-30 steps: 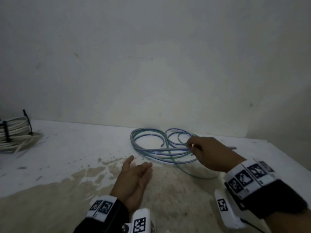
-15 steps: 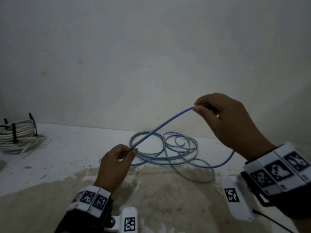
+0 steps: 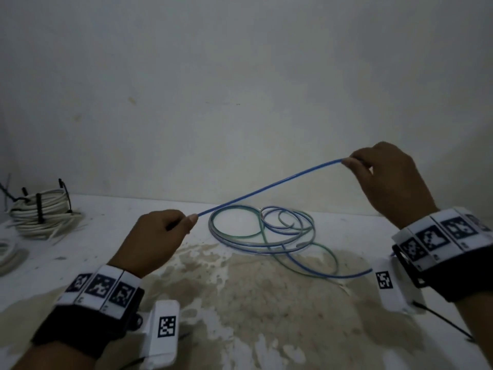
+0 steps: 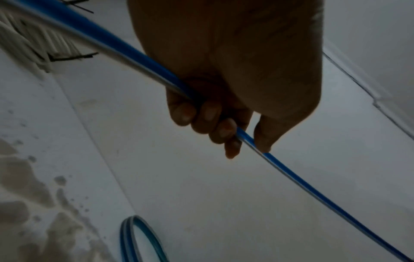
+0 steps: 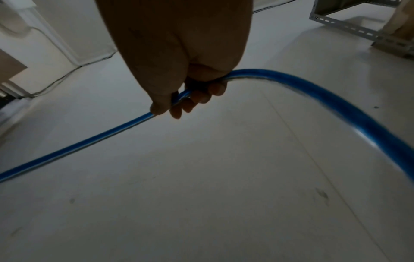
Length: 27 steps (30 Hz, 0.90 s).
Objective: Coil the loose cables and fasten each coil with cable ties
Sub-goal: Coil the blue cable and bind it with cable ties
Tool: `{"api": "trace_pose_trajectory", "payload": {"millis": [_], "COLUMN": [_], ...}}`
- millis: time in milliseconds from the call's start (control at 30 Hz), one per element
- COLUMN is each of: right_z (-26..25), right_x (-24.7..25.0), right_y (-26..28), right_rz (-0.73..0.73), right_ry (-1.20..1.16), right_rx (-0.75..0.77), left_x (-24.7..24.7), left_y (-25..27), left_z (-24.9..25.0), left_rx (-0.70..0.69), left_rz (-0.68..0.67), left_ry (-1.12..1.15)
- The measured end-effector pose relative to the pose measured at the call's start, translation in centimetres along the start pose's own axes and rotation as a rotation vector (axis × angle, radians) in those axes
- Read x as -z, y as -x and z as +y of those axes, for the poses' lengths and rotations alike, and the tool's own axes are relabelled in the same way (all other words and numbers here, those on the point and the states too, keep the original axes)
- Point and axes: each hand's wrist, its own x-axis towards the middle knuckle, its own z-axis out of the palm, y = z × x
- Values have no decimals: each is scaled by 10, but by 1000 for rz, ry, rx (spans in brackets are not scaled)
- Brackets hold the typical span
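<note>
A: What are the hands doing with the blue cable?

B: The left hand has its fingers curled round the cable low, just above the table. The right hand pinches it higher up and further right, thumb against curled fingers. Between them the cable runs straight and taut.

A: Why stretched like that?

B: I'd judge it sets the length of one loop and pulls the kinks out before the stretch is laid round into a coil.

A: And the remainder of it?

B: It lies in a loose tangle on the table near the back edge, between the two hands, mixed with a green strand. From the right hand the cable bends down and back towards that heap, so slack can feed out as the loops are made.

A: Anything finished?

B: A white coil sits at the left edge of the table, bound with black cable ties, kept well apart from the work. The blue one has no tie yet; winding seems only just begun.
</note>
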Motion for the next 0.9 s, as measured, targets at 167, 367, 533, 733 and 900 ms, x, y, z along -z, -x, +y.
{"api": "trace_pose_trajectory", "payload": {"millis": [167, 367, 533, 733, 900], "right_z": [2, -9, -35, -69, -92], "right_x": [2, -9, -22, -39, -40], "right_y": [3, 10, 23, 46, 55], "right_rz": [7, -36, -573, -732, -686], "right_ry": [83, 75, 168, 73, 224], "right_rx": [-127, -166, -256, -173, -25], "left_x": [6, 16, 17, 5, -3], "left_y": [8, 12, 15, 22, 24], "left_z": [-4, 27, 55, 74, 70], "left_rx": [416, 392, 319, 192, 218], "left_rz": [-242, -194, -174, -127, -108], "left_ry": [716, 1341, 1428, 1202, 1027]}}
